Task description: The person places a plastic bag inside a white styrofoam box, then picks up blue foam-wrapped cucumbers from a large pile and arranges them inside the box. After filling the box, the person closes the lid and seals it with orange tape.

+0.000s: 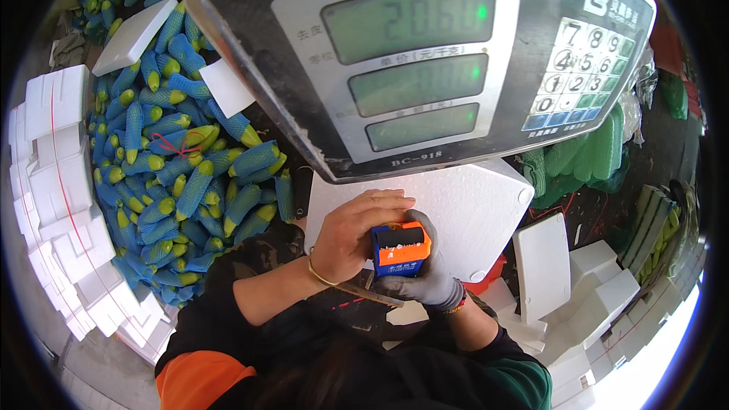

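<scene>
My right hand [430,273], in a grey glove, is wrapped round the right and near sides of a small blue and orange box [401,250] with a dark panel on its upper face. Bare, my left hand [351,230] lies against the box's left and far sides, its fingers stretched out to the right; the thumb is partly hidden. Under both hands is a white foam box [471,205] with wet spots on its surface. Just beyond it stands a weighing scale's display head [304,53] with lit screens and a keypad.
At left lies a big heap of corn cobs [167,182] in blue netting, one bundle tied with red string [176,146]. Stacked white foam boxes [57,152] flank it. Loose foam lids [543,266] and boxes [600,288] lie at right, near green mesh bags [581,156].
</scene>
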`<state>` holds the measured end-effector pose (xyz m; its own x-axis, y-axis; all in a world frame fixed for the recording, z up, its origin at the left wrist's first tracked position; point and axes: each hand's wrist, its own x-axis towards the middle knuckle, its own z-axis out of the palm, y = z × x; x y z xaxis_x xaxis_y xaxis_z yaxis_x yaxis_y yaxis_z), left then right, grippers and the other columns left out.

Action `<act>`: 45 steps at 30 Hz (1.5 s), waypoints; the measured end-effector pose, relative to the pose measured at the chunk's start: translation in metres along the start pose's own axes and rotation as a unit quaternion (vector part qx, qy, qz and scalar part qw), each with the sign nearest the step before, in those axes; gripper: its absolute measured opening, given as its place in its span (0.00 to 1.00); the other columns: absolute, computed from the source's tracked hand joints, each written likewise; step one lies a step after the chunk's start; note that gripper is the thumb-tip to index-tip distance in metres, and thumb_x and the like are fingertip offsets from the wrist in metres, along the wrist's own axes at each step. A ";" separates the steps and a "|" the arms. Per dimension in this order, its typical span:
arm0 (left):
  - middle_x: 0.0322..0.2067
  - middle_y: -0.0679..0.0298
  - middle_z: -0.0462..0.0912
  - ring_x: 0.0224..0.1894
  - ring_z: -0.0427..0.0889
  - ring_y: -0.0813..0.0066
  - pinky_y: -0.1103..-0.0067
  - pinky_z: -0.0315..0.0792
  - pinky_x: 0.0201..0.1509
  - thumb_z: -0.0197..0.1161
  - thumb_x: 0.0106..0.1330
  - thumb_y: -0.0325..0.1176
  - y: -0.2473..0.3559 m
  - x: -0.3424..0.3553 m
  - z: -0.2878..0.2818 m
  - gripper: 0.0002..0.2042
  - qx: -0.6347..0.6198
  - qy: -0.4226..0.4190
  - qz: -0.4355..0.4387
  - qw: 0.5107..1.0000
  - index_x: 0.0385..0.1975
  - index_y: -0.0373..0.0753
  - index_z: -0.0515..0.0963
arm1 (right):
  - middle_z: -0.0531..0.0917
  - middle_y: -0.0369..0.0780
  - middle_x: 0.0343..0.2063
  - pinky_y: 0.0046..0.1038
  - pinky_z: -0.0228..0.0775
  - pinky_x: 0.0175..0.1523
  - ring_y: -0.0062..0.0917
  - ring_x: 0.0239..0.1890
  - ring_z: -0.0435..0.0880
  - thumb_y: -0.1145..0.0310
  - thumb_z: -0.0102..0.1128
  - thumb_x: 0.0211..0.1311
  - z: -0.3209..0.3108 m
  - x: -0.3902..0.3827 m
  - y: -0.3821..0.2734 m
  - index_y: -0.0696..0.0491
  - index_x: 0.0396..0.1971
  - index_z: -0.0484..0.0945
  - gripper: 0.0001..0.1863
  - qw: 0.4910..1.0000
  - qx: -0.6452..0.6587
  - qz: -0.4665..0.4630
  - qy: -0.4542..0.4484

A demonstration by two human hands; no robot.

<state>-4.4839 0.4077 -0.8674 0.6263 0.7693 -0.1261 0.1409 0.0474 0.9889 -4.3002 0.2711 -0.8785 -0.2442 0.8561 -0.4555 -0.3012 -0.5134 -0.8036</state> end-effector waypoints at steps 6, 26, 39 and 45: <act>0.43 0.57 0.93 0.46 0.92 0.65 0.76 0.83 0.54 0.58 0.83 0.32 -0.039 -0.053 -0.055 0.13 -0.139 0.123 -0.289 0.939 0.48 0.29 0.85 | 0.86 0.50 0.48 0.44 0.78 0.48 0.51 0.42 0.86 0.67 0.81 0.52 0.062 0.039 0.000 0.59 0.69 0.71 0.43 0.952 -0.238 -0.167 -0.098; 0.71 0.40 0.71 0.73 0.72 0.43 0.62 0.73 0.73 0.62 0.75 0.47 -0.395 -0.028 -0.032 0.36 -0.053 0.022 -0.530 0.846 0.77 0.35 0.59 | 0.91 0.51 0.34 0.34 0.87 0.44 0.40 0.34 0.95 0.62 0.74 0.63 0.081 0.147 -0.042 0.51 0.71 0.77 0.35 0.823 -0.524 0.218 -0.012; 0.67 0.45 0.77 0.70 0.75 0.44 0.62 0.68 0.74 0.79 0.62 0.39 -0.149 -0.143 0.013 0.42 0.067 0.226 -0.289 0.928 0.74 0.32 0.65 | 0.91 0.48 0.31 0.43 0.83 0.46 0.44 0.35 0.92 0.46 0.64 0.67 0.087 0.162 -0.080 0.50 0.58 0.84 0.28 0.811 -0.549 0.199 -0.040; 0.52 0.51 0.88 0.53 0.88 0.58 0.70 0.80 0.59 0.77 0.67 0.35 -0.156 -0.150 0.007 0.31 -0.053 0.159 -0.412 0.896 0.66 0.29 0.72 | 0.88 0.48 0.31 0.41 0.82 0.44 0.44 0.35 0.90 0.47 0.68 0.66 0.016 0.018 -0.122 0.49 0.63 0.80 0.31 0.862 -0.471 0.186 -0.031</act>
<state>-4.5947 0.2803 -1.0034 0.0909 0.5864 -0.8049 0.3714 0.7300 0.5738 -4.2828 0.3483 -0.7828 -0.2198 0.6225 -0.7511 0.6829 -0.4516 -0.5741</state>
